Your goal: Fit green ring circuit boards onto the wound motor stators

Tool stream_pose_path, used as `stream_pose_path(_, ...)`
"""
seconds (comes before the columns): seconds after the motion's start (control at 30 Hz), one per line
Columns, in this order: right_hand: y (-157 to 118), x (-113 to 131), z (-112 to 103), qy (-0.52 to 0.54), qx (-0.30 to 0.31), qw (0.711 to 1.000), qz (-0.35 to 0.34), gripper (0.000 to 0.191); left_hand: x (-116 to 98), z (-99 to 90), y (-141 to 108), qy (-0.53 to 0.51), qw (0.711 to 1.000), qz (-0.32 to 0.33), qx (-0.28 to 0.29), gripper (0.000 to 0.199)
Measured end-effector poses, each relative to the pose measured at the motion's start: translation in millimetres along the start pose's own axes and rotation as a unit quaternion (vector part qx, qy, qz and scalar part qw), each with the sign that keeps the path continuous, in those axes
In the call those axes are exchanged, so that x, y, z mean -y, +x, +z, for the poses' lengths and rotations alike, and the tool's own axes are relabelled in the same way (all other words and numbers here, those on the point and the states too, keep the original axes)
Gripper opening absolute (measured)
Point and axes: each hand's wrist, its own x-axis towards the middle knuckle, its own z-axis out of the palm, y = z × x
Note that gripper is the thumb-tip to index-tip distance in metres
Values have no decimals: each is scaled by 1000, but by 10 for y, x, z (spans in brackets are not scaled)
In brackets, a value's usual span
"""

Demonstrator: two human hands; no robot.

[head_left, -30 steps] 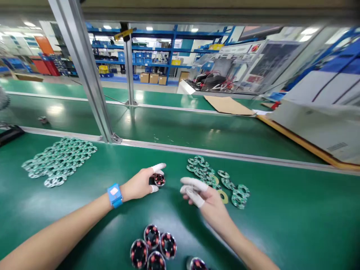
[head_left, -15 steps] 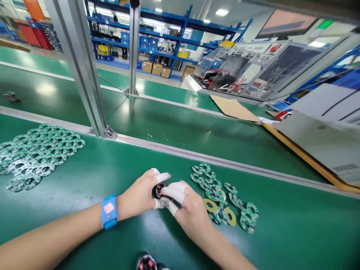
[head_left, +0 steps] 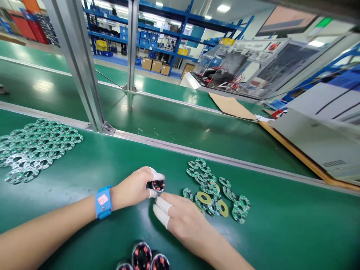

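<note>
My left hand (head_left: 137,188), with white finger cots and a blue wrist strap (head_left: 103,202), is closed around a small round motor stator (head_left: 158,185). Its dark ring and copper-coloured windings face up toward me. Just below and to the right of it, my right hand (head_left: 187,221) has its fingers stretched out, also in white cots. The fingertips come close to the stator; whether they touch it I cannot tell. Several more stators (head_left: 141,255) stand at the lower edge. Right of my right hand lie loose green ring-shaped circuit boards (head_left: 208,187) and yellow rings (head_left: 204,197).
Rows of green ring boards (head_left: 42,140) cover the bench at the left. A metal post (head_left: 75,67) rises behind them, and a rail (head_left: 168,145) runs along the bench's back edge. Farther off are cardboard (head_left: 232,107), a grey cabinet (head_left: 320,138) and blue shelves (head_left: 180,33).
My right hand has drawn away from the stator, down and to the right, leaving it in my left hand, its top now visible. The view has shifted, showing more stators at the bottom.
</note>
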Motion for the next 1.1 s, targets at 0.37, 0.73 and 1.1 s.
stream_pose_path(0.37, -243, -552, -371, 49, 160, 937, 308, 38, 52, 96, -14, -30, 999, -12, -7, 46)
stream_pose_path(0.73, -90, -477, -161, 314, -130, 851, 400, 22, -307, -143, 60, -65, 993, -29, -98, 16)
stream_pose_path(1.1, -11, -479, -82, 313, -133, 847, 410, 35, -247, -50, 57, 63, 991, -73, -95, 33)
